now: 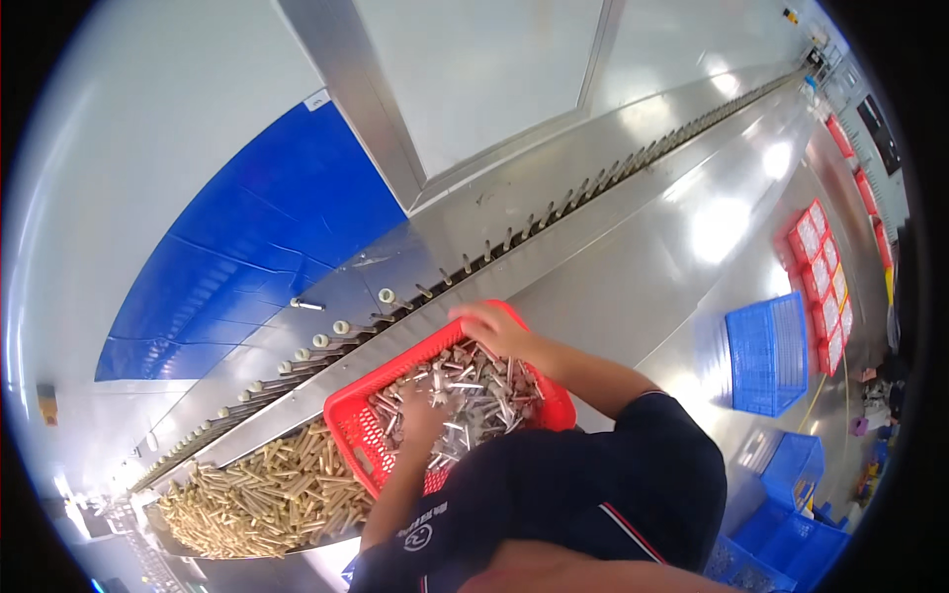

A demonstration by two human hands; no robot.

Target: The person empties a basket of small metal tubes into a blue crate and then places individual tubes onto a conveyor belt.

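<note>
Metal pins (499, 385) fill a red basket (395, 366) at six o'clock from the view's middle. The right hand (502, 331) is closed over the basket's rim at one o'clock, probably to steady it while the left hand (423, 420) works among the pins; whether those blurred fingers grip any, I cannot tell. Brass-coloured pieces (272, 489) lie at the basket's eight o'clock, apparently kept apart to avoid mixing. Slim and jumbled every way, the pins look silvery, some shiny, others dull grey.
</note>
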